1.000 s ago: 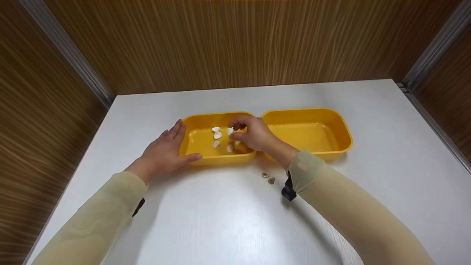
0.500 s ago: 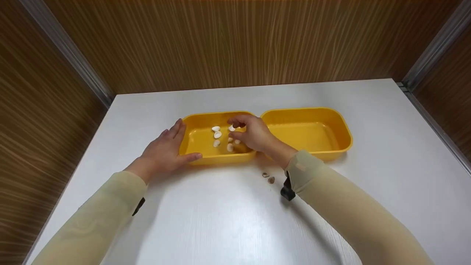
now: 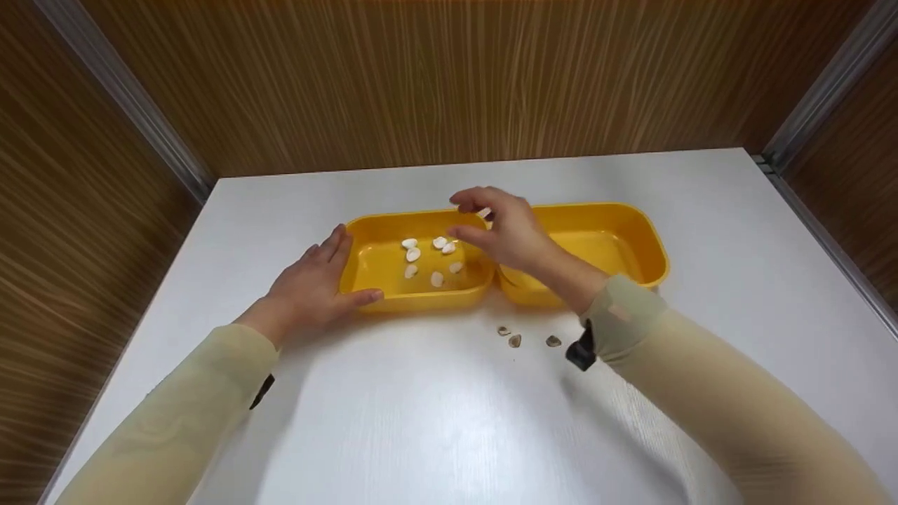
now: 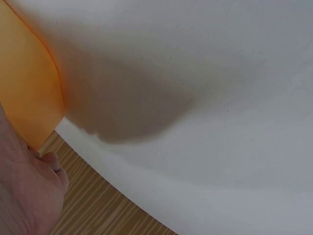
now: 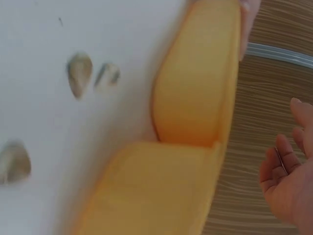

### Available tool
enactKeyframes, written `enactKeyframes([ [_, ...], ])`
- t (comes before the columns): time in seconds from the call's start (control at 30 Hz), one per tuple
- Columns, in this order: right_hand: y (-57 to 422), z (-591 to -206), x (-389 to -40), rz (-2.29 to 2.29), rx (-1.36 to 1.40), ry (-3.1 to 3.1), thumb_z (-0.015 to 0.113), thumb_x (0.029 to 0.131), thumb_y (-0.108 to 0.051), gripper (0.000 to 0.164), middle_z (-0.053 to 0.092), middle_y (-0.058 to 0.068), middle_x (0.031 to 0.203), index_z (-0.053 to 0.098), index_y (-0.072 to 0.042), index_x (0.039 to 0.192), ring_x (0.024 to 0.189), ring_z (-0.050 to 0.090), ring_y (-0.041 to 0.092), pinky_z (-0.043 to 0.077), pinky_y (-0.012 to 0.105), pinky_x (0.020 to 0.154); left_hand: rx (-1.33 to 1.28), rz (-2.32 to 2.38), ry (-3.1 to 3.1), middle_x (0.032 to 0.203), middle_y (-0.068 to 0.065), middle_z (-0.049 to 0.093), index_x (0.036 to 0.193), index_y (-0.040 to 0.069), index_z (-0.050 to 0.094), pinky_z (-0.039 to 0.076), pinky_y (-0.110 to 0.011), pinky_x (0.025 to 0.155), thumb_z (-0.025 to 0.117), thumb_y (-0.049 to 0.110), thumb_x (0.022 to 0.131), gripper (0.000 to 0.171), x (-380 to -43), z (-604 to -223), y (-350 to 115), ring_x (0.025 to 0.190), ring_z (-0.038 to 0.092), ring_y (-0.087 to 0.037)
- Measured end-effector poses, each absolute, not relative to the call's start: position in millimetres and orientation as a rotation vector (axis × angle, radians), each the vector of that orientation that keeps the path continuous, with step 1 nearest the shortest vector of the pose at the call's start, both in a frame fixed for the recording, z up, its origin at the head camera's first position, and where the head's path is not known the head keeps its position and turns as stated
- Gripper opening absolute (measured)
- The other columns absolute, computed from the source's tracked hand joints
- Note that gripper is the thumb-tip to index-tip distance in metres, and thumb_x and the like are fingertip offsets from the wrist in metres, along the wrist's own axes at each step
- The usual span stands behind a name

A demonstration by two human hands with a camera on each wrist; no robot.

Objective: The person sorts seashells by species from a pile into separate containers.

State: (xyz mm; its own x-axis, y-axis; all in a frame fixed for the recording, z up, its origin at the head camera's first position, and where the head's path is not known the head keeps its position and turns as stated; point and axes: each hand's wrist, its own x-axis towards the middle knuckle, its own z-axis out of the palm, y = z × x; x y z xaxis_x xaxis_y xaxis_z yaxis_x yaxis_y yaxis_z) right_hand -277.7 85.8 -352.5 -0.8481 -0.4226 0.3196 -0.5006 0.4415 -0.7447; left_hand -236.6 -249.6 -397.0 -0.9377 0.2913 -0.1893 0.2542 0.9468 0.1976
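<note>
My left hand (image 3: 312, 284) lies against the left end of the left yellow tray (image 3: 421, 303), fingers straight along the wall and thumb over the front rim. Inside that tray are several small white shells (image 3: 413, 254), spread over its floor. My right hand (image 3: 512, 228) is raised over the spot where the two trays meet, its thumb apart from its loosely bent fingers. In the right wrist view a thin shiny edge shows among these fingers (image 5: 282, 166). Three brownish shells lie on the table before the trays, one (image 3: 553, 341) apart from the other two (image 3: 515, 341).
The right yellow tray (image 3: 600, 242) stands against the left one, partly behind my right forearm; its visible floor is bare. Wood-grain panels (image 3: 456, 84) rise behind and at both sides of the white table (image 3: 421, 414).
My right hand has drawn up and right out of the left tray, leaving a white shell it held there. The third brownish shell has come into view. My left hand stays put.
</note>
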Motion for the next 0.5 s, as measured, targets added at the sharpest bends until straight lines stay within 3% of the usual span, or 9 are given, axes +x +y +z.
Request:
enactKeyframes([
  [0.23, 134, -326, -270, 1.237, 0.776, -2.596, 0.081, 0.097, -0.030, 0.054, 0.066, 0.006, 0.142, 0.064, -0.010, 0.144, 0.130, 0.059, 0.024, 0.049, 0.045, 0.110, 0.415, 0.263, 2.885, 0.178, -0.013, -0.009, 0.169, 0.004, -0.005, 0.012, -0.054, 0.130, 0.036, 0.093, 0.089, 0.127, -237, -397, -253, 0.161, 0.013, -0.043],
  [0.5, 189, -322, -263, 1.098, 0.672, -2.648, 0.082, 0.096, -0.038, 0.068, 0.057, 0.007, 0.155, 0.057, -0.012, 0.153, 0.143, 0.052, 0.027, 0.044, 0.052, 0.117, 0.406, 0.269, 2.889, 0.178, -0.013, -0.008, 0.169, 0.005, -0.005, 0.018, -0.060, 0.128, 0.037, 0.093, 0.089, 0.126, -236, -399, -256, 0.159, 0.016, -0.049],
])
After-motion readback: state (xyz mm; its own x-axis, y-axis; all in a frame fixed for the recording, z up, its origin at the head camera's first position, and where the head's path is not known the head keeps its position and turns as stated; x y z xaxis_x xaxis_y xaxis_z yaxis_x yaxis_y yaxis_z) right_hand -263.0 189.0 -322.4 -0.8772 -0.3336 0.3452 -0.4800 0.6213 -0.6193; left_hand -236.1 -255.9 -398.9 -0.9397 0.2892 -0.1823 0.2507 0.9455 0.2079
